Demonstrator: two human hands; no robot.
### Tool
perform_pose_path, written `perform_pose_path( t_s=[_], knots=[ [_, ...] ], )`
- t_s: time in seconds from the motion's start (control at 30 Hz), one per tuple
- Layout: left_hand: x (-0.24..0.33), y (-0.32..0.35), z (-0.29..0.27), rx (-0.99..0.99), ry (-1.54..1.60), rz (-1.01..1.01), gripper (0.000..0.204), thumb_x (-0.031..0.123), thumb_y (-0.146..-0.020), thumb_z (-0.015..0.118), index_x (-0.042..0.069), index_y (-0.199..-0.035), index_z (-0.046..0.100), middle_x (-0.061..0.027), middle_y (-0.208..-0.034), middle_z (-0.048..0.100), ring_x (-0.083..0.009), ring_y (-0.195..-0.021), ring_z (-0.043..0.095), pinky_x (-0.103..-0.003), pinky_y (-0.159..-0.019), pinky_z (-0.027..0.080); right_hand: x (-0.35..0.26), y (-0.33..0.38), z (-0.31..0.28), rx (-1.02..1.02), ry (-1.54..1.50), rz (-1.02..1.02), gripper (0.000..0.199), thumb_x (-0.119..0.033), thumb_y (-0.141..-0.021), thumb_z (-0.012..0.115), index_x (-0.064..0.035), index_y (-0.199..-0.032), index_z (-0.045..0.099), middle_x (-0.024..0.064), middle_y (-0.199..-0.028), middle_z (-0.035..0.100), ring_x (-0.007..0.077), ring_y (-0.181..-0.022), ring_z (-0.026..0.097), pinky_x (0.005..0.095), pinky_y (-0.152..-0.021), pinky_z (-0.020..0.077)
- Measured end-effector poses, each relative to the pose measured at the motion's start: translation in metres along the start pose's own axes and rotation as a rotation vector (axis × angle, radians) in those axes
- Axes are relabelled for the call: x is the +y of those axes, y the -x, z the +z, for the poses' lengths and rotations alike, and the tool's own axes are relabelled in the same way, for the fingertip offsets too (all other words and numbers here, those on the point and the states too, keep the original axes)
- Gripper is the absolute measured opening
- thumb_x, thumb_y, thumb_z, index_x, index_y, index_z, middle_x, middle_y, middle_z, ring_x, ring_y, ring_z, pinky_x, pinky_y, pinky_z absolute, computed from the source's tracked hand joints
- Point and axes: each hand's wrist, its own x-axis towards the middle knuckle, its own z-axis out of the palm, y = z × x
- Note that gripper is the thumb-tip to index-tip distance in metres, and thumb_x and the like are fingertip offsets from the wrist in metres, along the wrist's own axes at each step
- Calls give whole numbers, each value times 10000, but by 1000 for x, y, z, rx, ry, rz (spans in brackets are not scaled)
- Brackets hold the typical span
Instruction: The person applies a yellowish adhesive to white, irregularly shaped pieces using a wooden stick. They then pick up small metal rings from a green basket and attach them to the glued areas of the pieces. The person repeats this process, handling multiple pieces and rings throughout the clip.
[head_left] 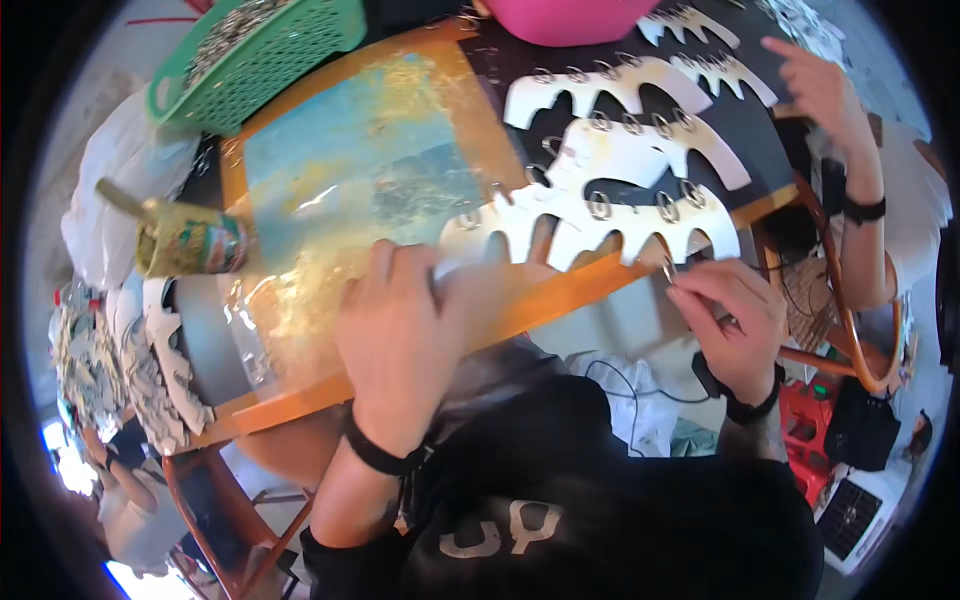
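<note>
My right hand (738,315) pinches a small metal ring (670,268) between thumb and fingertips, just off the table's front edge. Beside it lies a white scalloped card (650,232) with several rings standing on it. Farther back are more scalloped cards, among them one (650,150) in the middle and another (610,88) behind it, also carrying rings. My left hand (395,335) is over the sticky yellow-smeared sheet (310,275) near the front edge. Its back faces up and it is blurred; the fingertips are hidden.
At the left, an open tin (205,240) smeared with yellow paste holds a stick, near stacked scalloped pieces (130,360). A green basket (290,65) of metal bits and a pink tub (565,15) stand at the back. At the right, another person's hand (820,95) reaches over the table.
</note>
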Motion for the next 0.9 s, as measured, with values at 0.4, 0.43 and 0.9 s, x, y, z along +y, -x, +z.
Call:
perform_pose_path(
  t_s=[0.4, 0.43, 0.9],
  knots=[
    [-38, 6, -44, 49, 559, -476, 227, -40, -875, 782, 5, -1058, 656, 6, -869, 711, 1, -619, 517, -183, -553, 370, 30, -41, 25, -39, 296, -159, 92, -69, -847, 775, -62, -924, 726, 60, -862, 683, 275, -765, 674, 392, -674, 535],
    [-46, 10, -49, 73, 535, -489, 222, -41, -875, 780, 3, -1054, 656, 6, -871, 711, 3, -626, 518, -181, -557, 369, 30, -43, 26, -54, 310, -156, 82, -70, -851, 771, -63, -918, 723, 58, -863, 677, 274, -766, 670, 397, -675, 533],
    [-118, 78, -78, 139, 417, -642, 301, -19, -867, 776, 39, -1141, 666, 13, -870, 593, -63, -738, 526, -219, -692, 402, 15, -29, 13, -191, 423, -160, 363, 26, -825, 675, -62, -1169, 749, 61, -1120, 693, 285, -1001, 643, 411, -825, 486]
  ],
)
